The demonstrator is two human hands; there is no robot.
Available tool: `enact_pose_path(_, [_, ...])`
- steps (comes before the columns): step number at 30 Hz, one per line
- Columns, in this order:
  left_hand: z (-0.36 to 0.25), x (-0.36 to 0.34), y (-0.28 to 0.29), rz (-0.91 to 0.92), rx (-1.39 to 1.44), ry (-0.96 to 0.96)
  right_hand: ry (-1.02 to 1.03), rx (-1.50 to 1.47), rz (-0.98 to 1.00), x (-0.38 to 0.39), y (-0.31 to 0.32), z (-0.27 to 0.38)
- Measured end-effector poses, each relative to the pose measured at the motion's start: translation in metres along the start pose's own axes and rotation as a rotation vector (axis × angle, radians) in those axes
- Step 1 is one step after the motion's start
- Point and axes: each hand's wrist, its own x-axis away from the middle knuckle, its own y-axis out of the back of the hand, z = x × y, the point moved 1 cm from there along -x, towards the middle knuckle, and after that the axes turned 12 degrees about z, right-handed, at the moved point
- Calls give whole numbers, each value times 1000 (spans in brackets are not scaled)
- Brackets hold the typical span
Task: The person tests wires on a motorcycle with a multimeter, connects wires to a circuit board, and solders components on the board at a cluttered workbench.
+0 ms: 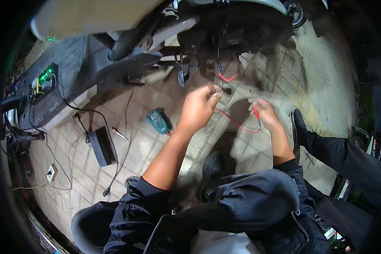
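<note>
My left hand (201, 106) is closed in a pinch on a thin dark wire (222, 83) that comes down from a hanging black cable (219, 55). Beside that wire, a bare-hanging red wire (227, 78) curves off to the right. My right hand (264, 112) is closed around a red test probe (256, 113), its thin tip pointing up past the fingers and apart from the wires. The probe's red lead (240, 126) loops below the hand and runs left behind my left hand. On the paving to the left lies a teal multimeter (158, 121).
An electric scooter (76, 63) stands along the upper left, with green lights on its deck. A black box (102, 146), a screwdriver (120, 134), a black cable with a plug (106, 192) and a white power strip (51, 172) lie left. Another person's leg (347, 152) is at right.
</note>
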Motion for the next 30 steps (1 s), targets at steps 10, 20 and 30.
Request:
enact_pose_path(10, [7,-2,3,-38,47,22,1038,568,-151,-11,-48,285])
enact_pose_path(20, [14,-3,4,-13,83,85,1266,711,-170,-62,-85,323])
enact_pose_path(30, [13,1,11,-4,29,107,1203,716,-120,-69,-80,315])
